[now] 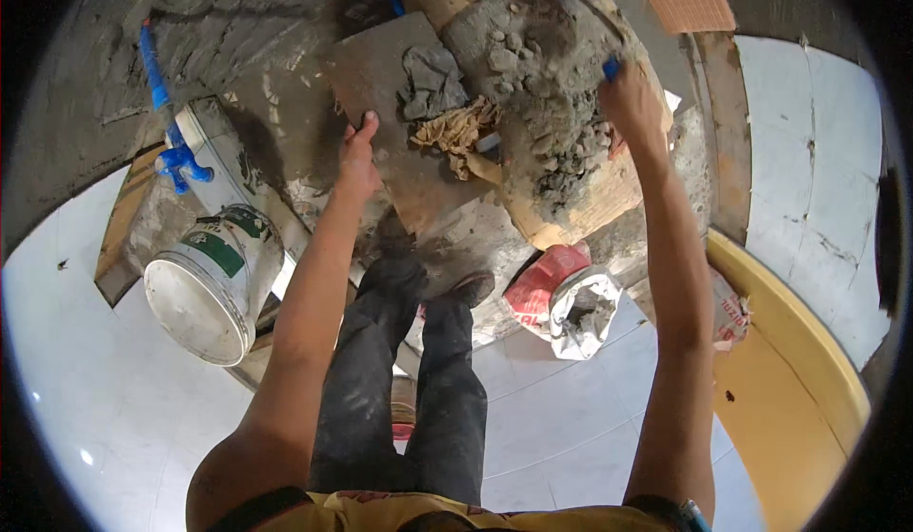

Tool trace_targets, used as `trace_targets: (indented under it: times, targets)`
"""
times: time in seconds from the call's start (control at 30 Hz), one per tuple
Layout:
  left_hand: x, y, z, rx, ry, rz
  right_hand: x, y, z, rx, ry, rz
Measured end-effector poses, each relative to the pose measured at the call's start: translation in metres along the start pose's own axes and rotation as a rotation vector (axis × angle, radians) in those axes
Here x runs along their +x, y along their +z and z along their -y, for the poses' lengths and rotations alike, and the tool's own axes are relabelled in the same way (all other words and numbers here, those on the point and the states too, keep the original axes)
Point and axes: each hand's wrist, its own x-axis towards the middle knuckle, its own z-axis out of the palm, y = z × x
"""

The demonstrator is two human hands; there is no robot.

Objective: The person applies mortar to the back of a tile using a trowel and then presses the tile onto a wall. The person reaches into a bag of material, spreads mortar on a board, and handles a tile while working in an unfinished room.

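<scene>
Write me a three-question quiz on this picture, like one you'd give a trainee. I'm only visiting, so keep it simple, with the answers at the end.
1. True or false: the person's left hand touches the edge of the flat board.

2. Which colour shows on the held item at the fingers of the right hand?
A) red
B) blue
C) white

3. Fill in the missing word: in this picture, the white bucket is to the ____ of the grey heap.

Key:
1. True
2. B
3. left
</scene>
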Motion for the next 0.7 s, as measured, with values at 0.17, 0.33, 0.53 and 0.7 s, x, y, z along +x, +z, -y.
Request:
trace_targets:
  times: [0.17,0.33,0.53,0.7]
  targets:
    - [0.005,0.003,0.001,0.117,-0.043,-0.239,0.022,0.023,-0.018,0.088,-0.143,-0.142]
    - [-0.002,0.006,-0.005,0.113,-0.003,-0.088,0.033,0.037,-0.034,0.182,0.141,-0.074]
    - [-0.005,0.005,-0.004,0.027,0.053,-0.005,0.023,0.070,-0.039,0.082,-0.084,-0.024]
    - [-0.010,0.012,-0.011,0.084,-0.011,-0.114,-0.039,0.063,-0.057,0.052,-0.232,-0.012]
